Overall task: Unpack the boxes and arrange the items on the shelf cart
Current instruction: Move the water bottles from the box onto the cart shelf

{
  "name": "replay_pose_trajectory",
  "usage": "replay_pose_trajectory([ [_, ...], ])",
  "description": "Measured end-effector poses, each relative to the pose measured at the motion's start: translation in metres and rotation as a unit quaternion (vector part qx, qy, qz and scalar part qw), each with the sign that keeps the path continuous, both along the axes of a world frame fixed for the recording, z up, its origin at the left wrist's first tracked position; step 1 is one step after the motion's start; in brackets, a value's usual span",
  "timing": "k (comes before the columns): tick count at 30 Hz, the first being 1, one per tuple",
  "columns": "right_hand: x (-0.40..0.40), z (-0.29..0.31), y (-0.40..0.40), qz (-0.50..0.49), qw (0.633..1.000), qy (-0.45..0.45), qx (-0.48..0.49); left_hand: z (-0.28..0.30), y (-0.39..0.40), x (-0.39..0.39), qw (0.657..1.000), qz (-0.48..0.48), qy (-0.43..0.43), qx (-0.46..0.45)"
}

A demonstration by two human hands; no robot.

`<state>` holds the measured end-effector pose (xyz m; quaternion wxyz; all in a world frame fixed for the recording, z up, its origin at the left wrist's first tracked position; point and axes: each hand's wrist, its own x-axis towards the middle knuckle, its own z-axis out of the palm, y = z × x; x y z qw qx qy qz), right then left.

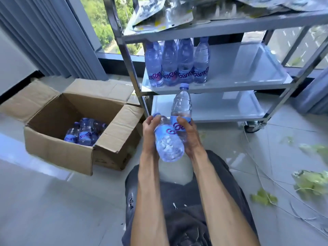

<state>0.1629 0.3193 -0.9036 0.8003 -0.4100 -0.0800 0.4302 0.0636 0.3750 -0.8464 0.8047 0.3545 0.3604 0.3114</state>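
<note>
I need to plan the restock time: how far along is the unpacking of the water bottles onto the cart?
Done: four clear plastic water bottles stand on the steel shelf cart's middle shelf. In hand: the left hand and right hand each grip one bottle. Left: more bottles lie in the open brown cardboard box.
</note>
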Motion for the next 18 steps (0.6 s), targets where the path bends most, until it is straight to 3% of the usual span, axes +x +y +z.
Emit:
replay_pose_trajectory([
  [2, -0.001, -0.004, 0.003, -0.002, 1.0, 0.019, 0.023, 0.009, 0.001, 0.005, 0.981, -0.017, 0.181, 0.071],
  [4, -0.008, -0.007, 0.004, 0.0, 1.0, 0.03, -0.005, 0.024, 0.003, 0.01, 0.93, -0.008, 0.342, 0.138],
  [6, -0.013, -0.012, 0.004, -0.017, 0.999, 0.017, -0.047, 0.02, 0.012, 0.014, 0.886, 0.004, 0.412, 0.213],
  [7, -0.013, -0.014, 0.005, -0.039, 0.999, 0.009, -0.036, 0.019, 0.018, 0.015, 0.886, 0.001, 0.404, 0.227],
  [9, -0.006, -0.014, 0.008, -0.087, 0.995, -0.018, -0.035, 0.011, 0.026, 0.017, 0.922, -0.01, 0.332, 0.199],
  [11, 0.004, -0.009, 0.011, -0.118, 0.99, -0.051, -0.054, -0.001, 0.027, 0.015, 0.967, 0.025, 0.232, 0.101],
  [13, 0.011, -0.004, 0.012, -0.116, 0.991, -0.051, -0.05, -0.012, 0.026, 0.015, 0.988, 0.064, 0.137, -0.012],
  [15, 0.017, -0.001, 0.013, -0.108, 0.993, -0.025, -0.044, -0.018, 0.027, 0.013, 0.994, 0.0, 0.05, -0.093],
  [18, 0.022, 0.004, 0.014, -0.113, 0.993, -0.025, -0.035, -0.018, 0.027, 0.01, 0.976, -0.123, -0.063, -0.171],
])
